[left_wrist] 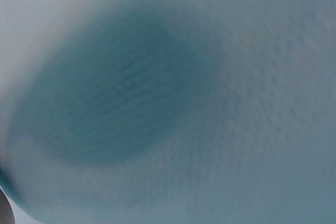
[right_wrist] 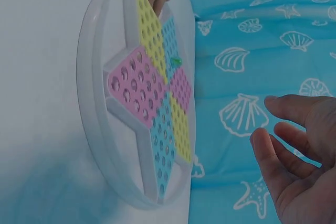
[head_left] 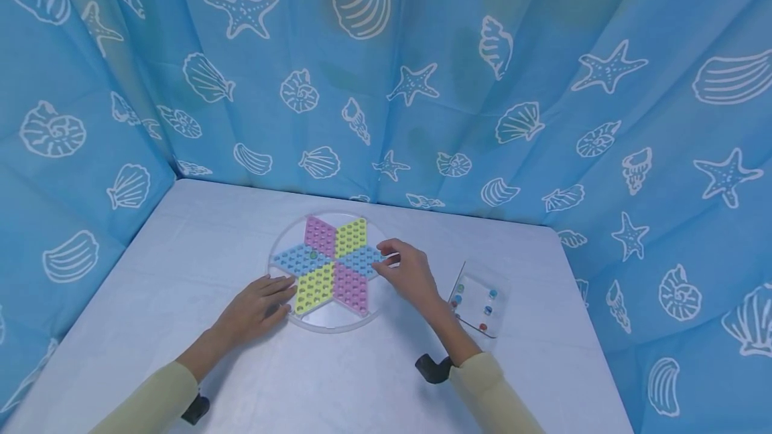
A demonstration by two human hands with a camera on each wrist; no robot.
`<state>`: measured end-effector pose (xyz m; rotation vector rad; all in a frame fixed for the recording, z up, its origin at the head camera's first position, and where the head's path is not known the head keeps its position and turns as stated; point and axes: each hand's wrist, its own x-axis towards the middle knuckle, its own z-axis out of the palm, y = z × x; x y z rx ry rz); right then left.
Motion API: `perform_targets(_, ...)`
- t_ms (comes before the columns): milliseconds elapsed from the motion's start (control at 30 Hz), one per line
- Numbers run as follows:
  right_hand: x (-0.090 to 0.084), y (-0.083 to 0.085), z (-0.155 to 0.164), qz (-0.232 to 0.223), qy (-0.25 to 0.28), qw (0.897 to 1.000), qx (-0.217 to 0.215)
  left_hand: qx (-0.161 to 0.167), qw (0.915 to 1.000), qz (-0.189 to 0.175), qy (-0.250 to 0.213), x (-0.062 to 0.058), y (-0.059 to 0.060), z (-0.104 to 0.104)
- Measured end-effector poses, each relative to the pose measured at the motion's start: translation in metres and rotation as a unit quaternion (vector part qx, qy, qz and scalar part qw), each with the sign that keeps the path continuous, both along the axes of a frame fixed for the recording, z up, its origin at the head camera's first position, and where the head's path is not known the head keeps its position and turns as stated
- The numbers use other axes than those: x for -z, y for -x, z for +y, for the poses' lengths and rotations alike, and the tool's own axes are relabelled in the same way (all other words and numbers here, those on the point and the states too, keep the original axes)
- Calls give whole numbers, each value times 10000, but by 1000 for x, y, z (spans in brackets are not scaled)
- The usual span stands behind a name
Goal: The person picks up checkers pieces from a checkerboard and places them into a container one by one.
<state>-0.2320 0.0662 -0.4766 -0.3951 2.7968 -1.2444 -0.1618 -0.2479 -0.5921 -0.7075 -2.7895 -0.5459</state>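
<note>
A round clear Chinese checkers board (head_left: 321,328) with a pink, yellow and blue star lies on the white table. One green marble (head_left: 313,255) sits in its left blue section, and the right wrist view shows it too. My left hand (head_left: 256,307) rests at the board's left rim, fingers extended. Over the right blue point hovers my right hand (head_left: 409,274), thumb and index finger apart. In the right wrist view nothing shows between the right fingers (right_wrist: 261,142). The left wrist view is filled by blurred bluish fabric.
To the right of the board stands a clear tray (head_left: 473,280) holding several marbles, among them blue marbles (head_left: 492,294) and a red marble (head_left: 482,327). A blue curtain (head_left: 422,39) with white shells and starfish hangs around the table (head_left: 362,387).
</note>
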Motion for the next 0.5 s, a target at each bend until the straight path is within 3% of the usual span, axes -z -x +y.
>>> perform_targets(500,11,12,-41,-186,-27,9982,-568,86,9999,129,-75,2,2,-2)
